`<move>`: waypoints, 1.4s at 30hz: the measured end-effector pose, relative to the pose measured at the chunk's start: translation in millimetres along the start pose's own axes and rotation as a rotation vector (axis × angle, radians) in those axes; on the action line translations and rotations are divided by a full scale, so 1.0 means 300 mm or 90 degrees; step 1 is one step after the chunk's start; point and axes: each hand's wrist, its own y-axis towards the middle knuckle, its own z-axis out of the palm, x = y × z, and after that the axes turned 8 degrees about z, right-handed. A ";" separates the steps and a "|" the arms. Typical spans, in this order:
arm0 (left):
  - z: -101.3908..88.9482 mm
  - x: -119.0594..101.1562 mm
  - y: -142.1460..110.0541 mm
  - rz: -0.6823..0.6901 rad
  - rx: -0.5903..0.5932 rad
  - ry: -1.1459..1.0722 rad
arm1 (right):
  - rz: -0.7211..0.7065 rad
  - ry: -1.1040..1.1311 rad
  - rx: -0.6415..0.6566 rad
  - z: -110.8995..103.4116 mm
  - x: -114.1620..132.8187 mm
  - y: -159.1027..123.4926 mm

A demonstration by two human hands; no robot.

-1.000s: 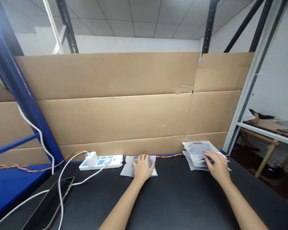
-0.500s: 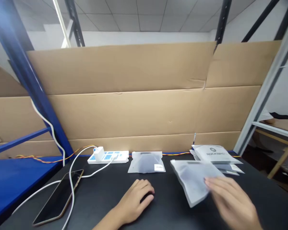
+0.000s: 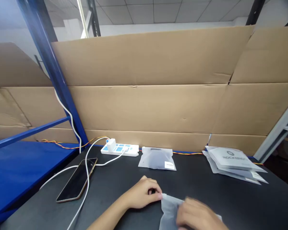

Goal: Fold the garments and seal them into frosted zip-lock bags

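Observation:
My left hand (image 3: 144, 193) pinches the top edge of a frosted plastic bag (image 3: 169, 209) that lies on the black table (image 3: 110, 195) near me. My right hand (image 3: 198, 215) rests on the same bag from the right; it is blurred and its fingers look curled over the bag. A filled frosted pouch (image 3: 157, 158) lies farther back, by the cardboard wall. A stack of more bags (image 3: 232, 163), the top one printed with a logo, sits at the back right.
A white power strip (image 3: 120, 149) with a plugged charger lies at the back. A white cable runs to a phone (image 3: 78, 179) lying face up on the left. A blue shelf (image 3: 16, 166) and upright border the left side. A cardboard wall (image 3: 158, 105) closes the back.
My right hand has pulled one bag off the stack and drawn it toward me. My left hand left the filled pouch and came back to pinch the bag's edge. The view shifted left.

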 end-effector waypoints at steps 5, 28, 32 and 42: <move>0.062 0.004 0.021 -0.009 -0.023 0.002 | 0.135 0.037 -0.016 -0.038 0.009 0.141; -0.159 0.108 -0.028 -0.061 -0.065 -0.054 | 0.147 0.195 0.030 -0.279 -0.201 0.068; -0.116 0.093 -0.013 -0.054 -0.052 -0.074 | 0.171 0.261 0.144 -0.306 -0.207 0.045; 0.029 0.098 0.032 -0.091 -0.199 -0.148 | 0.157 0.333 0.143 -0.207 -0.146 0.083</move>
